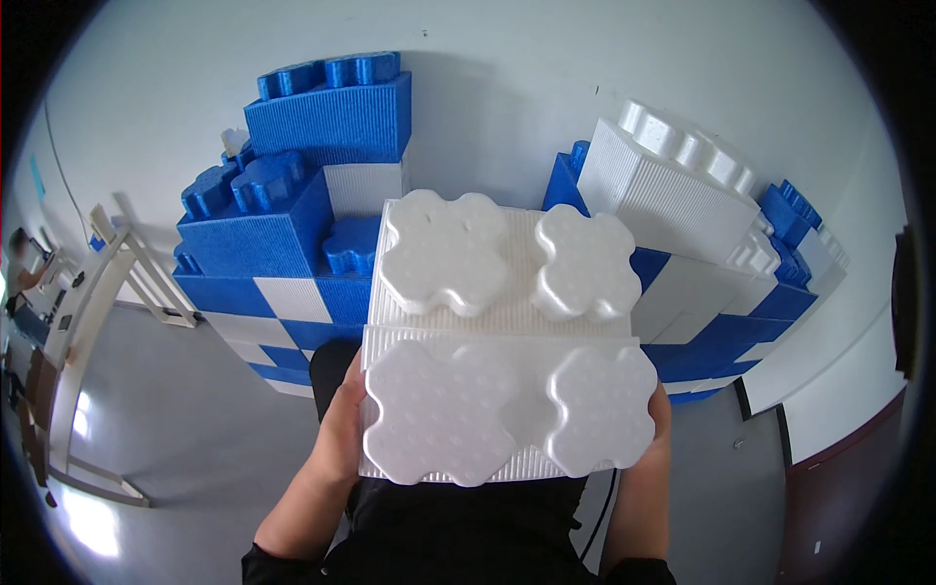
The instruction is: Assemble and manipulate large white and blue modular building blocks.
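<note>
Two large white foam building blocks, a near one (531, 419) and a far one (522, 292), fill the middle of the view. They lie edge to edge with a seam between, lobed studs facing up. My left hand (343, 419) presses against the left side of the near block. On its opposite side my right hand (660, 414) grips in the same way; most of the fingers of both hands are hidden behind the block. Whether the far block is held too or rests on something, I cannot tell.
Stacked blue and white foam blocks form a left stack (255, 244) and a right stack (682, 195) against the pale wall (497, 107). A white frame stand (68, 390) is on the grey floor (214, 429) at left. Beyond it a person (24, 278) is at a bench. A dark red door (848, 497) is at right.
</note>
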